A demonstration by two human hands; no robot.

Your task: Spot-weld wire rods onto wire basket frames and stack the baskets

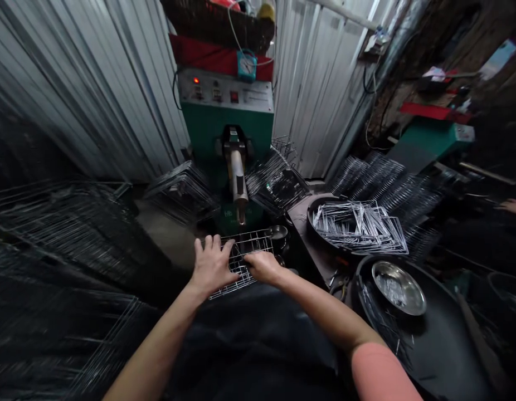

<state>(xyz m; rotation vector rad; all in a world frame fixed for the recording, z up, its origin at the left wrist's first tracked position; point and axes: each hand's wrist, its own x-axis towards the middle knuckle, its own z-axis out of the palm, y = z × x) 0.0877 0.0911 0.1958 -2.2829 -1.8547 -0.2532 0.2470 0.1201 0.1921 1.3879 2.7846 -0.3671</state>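
A wire rack [258, 240] of crossed metal rods lies in front of me, below the tip of a green spot welder [191, 125]. My left hand [211, 263] rests on the rack's left part with its fingers spread and thumb out. Over the rack's right part is my right hand [263, 267], its fingers curled closed. What they pinch is hidden; a dark patch shows at the fingertips. The welder's copper electrode [241, 214] hangs just beyond both hands. Beside the rack's far right corner sits a small metal bowl [278, 233].
Bent wire frames [362, 225] fill a black pan to the right. Nearer, a steel bowl [399, 288] of small parts stands in a large black basin [446, 334]. Wire racks [74, 228] pile up on the left. Another person's hand [515, 207] shows at far right.
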